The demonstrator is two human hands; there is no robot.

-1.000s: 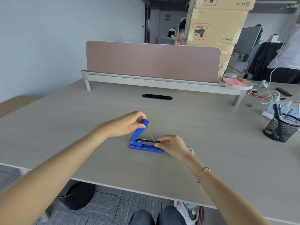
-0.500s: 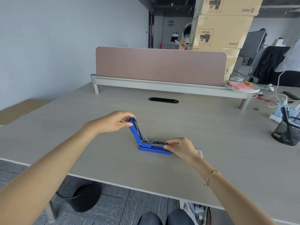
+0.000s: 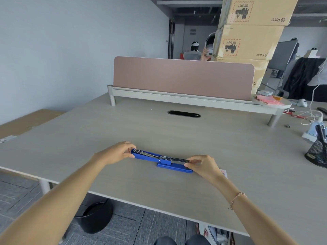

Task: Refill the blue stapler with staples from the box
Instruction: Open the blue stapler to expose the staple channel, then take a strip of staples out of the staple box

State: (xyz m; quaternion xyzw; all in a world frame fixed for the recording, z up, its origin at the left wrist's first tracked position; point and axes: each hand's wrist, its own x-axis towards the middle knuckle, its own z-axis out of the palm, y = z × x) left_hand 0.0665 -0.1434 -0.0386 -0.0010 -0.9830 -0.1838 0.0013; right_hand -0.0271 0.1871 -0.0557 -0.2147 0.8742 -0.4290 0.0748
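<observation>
The blue stapler (image 3: 163, 160) lies near the front edge of the pale wood-grain surface (image 3: 194, 135), swung fully open so that its top arm stretches out flat to the left of the hinge while the base and the metal staple channel run to the right. The left hand (image 3: 115, 153) is closed in a pinch on the tip of the opened arm, thumb and fingers gripping it from both sides; the right hand (image 3: 201, 164) is likewise closed in a fingertip pinch on the far end of the silver channel, just above the blue base. Judged from this layout, the step in hand is the opening of the stapler to expose the magazine, and no strip of staples is visible in either hand. The next move seems to call for one hand to let go and fetch staples, while the other keeps the stapler steady and open. A white-and-red box (image 3: 224, 173) peeks out from behind the right wrist, touching or just beside it, and is probably the staple supply, though most of it is hidden. The stapler itself is a bright, glossy blue with a chrome rail along its open length; whether any staples already sit in the channel cannot be told.
</observation>
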